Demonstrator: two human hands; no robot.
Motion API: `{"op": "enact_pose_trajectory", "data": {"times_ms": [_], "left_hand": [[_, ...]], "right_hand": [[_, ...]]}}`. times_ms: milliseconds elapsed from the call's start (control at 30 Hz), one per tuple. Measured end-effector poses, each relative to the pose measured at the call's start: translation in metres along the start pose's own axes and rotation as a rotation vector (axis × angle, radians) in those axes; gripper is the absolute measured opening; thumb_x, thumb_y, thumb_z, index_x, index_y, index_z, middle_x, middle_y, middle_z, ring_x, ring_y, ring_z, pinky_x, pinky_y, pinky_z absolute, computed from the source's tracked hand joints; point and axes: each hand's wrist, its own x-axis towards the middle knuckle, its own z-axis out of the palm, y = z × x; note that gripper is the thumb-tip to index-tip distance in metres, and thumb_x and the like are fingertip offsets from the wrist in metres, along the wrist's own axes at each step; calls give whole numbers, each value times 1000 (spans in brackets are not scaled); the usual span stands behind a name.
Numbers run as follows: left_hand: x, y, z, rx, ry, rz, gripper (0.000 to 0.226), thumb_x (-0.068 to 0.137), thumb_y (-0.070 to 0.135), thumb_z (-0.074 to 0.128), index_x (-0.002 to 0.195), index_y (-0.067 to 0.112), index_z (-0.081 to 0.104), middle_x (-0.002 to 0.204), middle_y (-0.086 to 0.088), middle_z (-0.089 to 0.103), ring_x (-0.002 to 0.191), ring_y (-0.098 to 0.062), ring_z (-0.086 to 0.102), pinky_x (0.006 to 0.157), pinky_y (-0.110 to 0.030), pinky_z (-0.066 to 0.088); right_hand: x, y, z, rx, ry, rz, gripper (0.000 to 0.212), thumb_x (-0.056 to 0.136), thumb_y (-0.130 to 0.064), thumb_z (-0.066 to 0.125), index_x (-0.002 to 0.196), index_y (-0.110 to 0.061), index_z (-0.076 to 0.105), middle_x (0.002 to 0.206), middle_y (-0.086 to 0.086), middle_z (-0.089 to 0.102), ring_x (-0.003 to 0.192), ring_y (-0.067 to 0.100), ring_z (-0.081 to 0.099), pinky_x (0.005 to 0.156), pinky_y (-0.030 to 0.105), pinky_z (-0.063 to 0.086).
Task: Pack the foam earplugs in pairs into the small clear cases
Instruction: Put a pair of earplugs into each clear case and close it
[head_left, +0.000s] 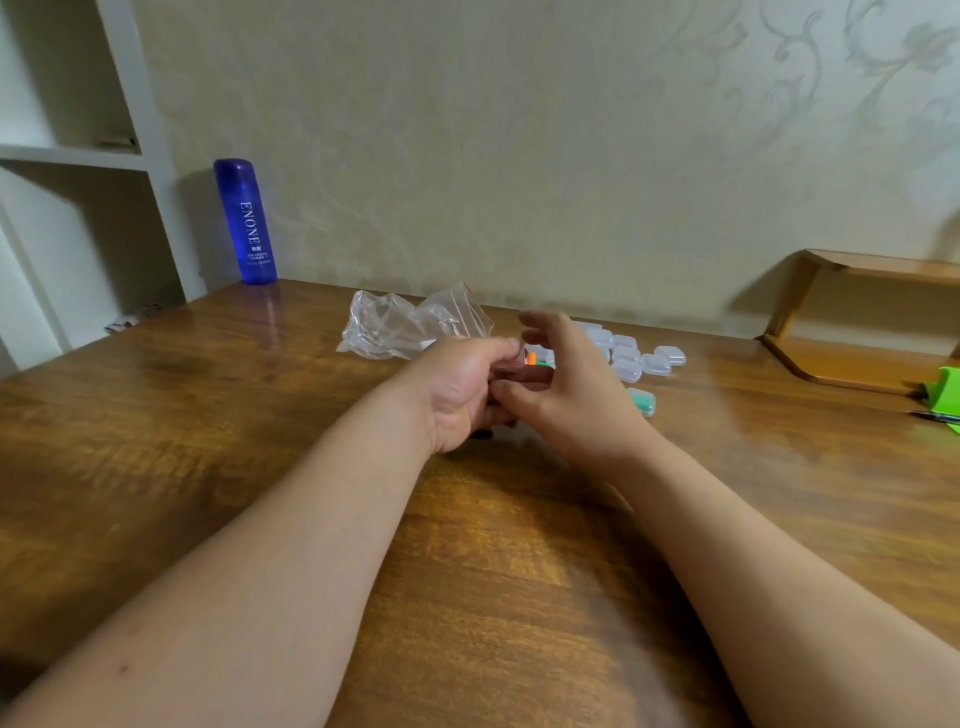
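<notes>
Hands (511, 387) hide a case (orange earplug (531, 358) peeking).

1. The left hand (460, 395) pinches a small clear case (511, 365) over the wooden table (260, 467).
2. The right hand (566, 384) touches it, fingers spread.
3. More clear cases (644, 361) lie behind.
4. A blue bottle (245, 223) stands far left.

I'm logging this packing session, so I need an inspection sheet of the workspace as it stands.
Surface: brown wooden table, glossy.
Job's things: small clear plastic cases clustered behind the hands; one clear case holding green earplugs; an orange foam earplug at the fingertips.
Clutter: crumpled clear zip bag; blue ENONE bottle; green object at right edge.
Hands: left hand closed around something small; right hand open, fingers spread.
Cables: nothing seen.
Surroundings: patterned wall; white shelving; wooden shelf.
</notes>
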Motion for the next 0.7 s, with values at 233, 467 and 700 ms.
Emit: {"op": "enact_pose_trajectory", "data": {"times_ms": [233,467,700], "left_hand": [[0,-2,1,-1,30,48,18,110,16,52,106,11,69,86,-5,76,68,-15,74,50,-26,54],[-3,-2,4,-8,-18,72,21,111,17,51,107,11,71,80,-3,76,72,-13,76,62,-33,63],[-4,-1,7,21,-50,114,22,112,27,51,117,11,64,108,-18,77,90,-30,78,78,-39,63]], "right_hand": [[1,2,1,-41,24,-48,57,92,-37,75,145,-30,53,133,-7,59,122,9,61,103,31,54],[5,2,-6,-77,-2,-104,29,100,-31,70,129,-27,68,117,-10,63,103,2,62,87,14,48],[10,11,-34,-32,112,2,15,100,-34,73,112,-26,71,104,-14,72,98,2,66,85,23,51]]}}
